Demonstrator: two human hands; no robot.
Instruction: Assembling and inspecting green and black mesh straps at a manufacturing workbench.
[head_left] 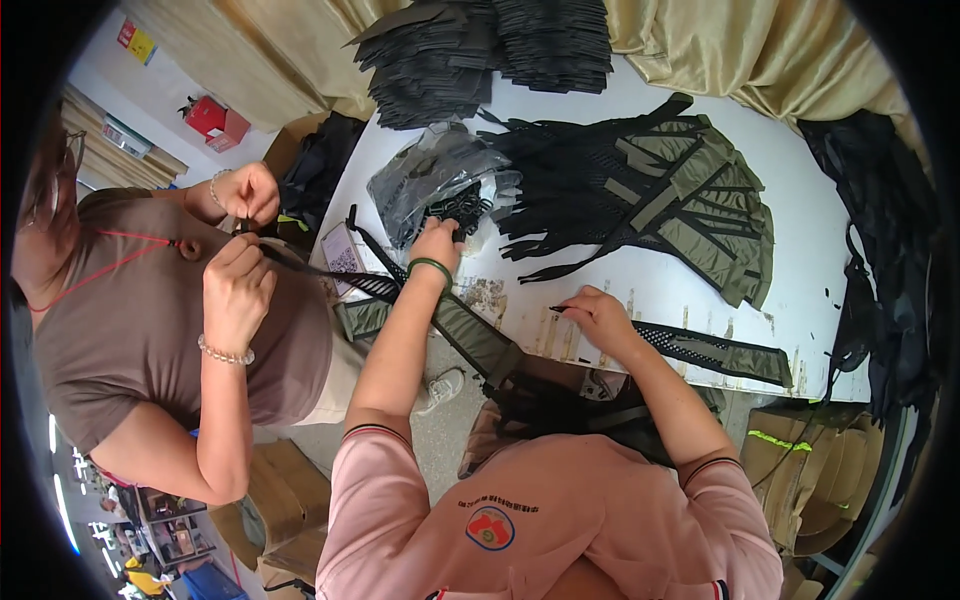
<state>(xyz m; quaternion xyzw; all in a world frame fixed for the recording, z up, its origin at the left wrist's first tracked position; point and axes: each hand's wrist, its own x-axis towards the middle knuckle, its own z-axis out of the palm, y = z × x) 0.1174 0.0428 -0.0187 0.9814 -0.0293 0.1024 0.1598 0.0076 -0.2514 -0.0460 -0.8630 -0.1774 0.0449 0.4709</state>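
Observation:
My left hand [438, 243], with a green bangle on its wrist, reaches into a clear plastic bag [405, 185] of small black plastic pieces [470, 207]. Its fingertips are hidden among these pieces. Closer to the table's front edge, my right hand [600, 318] pinches a small black piece [559, 309], too small to name. By my right wrist lies a shoulder strap [712, 352] of black mesh and olive fabric. Another olive and black strap [470, 335] hangs over the front edge, between my forearms.
A pile of olive and black straps [690, 200] fans out across the white table [800, 215]. Stacked black pieces [440, 60] stand at the back. On the left, a co-worker's hands [240, 265] hold a black strap. Cardboard boxes [815, 480] stand below right.

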